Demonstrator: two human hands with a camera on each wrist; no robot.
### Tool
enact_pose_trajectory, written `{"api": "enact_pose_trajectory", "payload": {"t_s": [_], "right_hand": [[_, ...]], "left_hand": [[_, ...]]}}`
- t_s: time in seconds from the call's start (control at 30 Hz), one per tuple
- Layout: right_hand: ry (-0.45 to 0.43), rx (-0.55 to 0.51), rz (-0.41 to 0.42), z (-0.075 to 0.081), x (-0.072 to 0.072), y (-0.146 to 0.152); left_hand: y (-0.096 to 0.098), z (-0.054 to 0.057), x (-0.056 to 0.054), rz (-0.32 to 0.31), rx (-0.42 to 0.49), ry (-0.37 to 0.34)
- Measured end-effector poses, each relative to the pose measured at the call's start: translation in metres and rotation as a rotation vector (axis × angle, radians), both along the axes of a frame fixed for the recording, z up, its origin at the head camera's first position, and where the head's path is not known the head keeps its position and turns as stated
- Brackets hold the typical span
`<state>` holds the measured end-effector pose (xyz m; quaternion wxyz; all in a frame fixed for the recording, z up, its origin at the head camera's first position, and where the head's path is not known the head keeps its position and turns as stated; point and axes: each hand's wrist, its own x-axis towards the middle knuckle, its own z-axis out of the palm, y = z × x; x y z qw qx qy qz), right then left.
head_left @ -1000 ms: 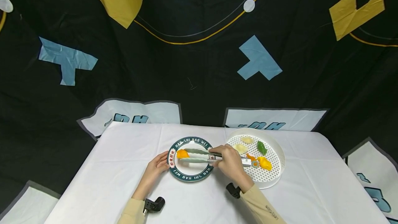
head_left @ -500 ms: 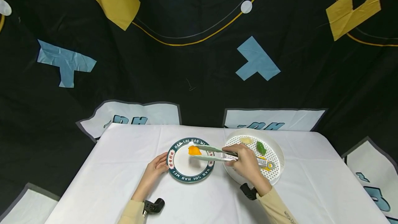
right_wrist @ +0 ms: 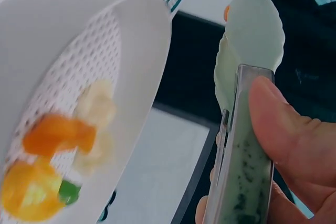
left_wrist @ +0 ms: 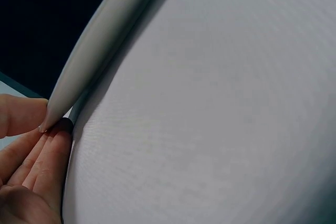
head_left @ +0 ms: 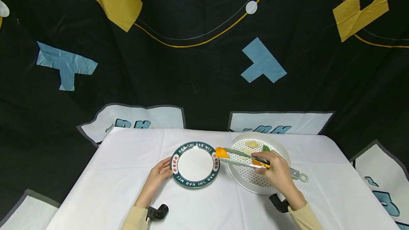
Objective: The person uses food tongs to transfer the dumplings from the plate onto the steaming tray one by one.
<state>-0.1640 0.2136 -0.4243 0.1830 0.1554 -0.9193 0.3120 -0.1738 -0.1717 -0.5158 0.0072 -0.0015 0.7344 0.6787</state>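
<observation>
My left hand pinches the left rim of a round white plate with a green lettered border. In the left wrist view the thumb lies over the plate's edge and the fingers sit under it. My right hand grips tongs with pale green scalloped heads. Between the tong heads is an orange-yellow dumpling-like piece, overlapping the plate's right rim in the head view. Behind the tongs stands a round white perforated tray.
In the tray lie pale pieces, a green piece, an orange piece and a yellow one. A white cloth covers the table. Behind it hangs a dark decorated backdrop.
My right hand has moved right, carrying the orange-yellow piece in the tongs from over the plate's left side to its right rim. My left hand stays on the plate.
</observation>
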Motion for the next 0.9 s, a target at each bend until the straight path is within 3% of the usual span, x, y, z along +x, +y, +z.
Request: {"api": "enact_pose_trajectory", "payload": {"t_s": [0.4, 0.9], "right_hand": [[-0.021, 0.061, -0.096, 0.001, 0.019, 0.043], [-0.053, 0.108, -0.115, -0.012, 0.028, 0.06]], "left_hand": [[-0.001, 0.001, 0.003, -0.003, -0.002, -0.001], [0.001, 0.002, 0.002, -0.004, -0.013, -0.023]]}}
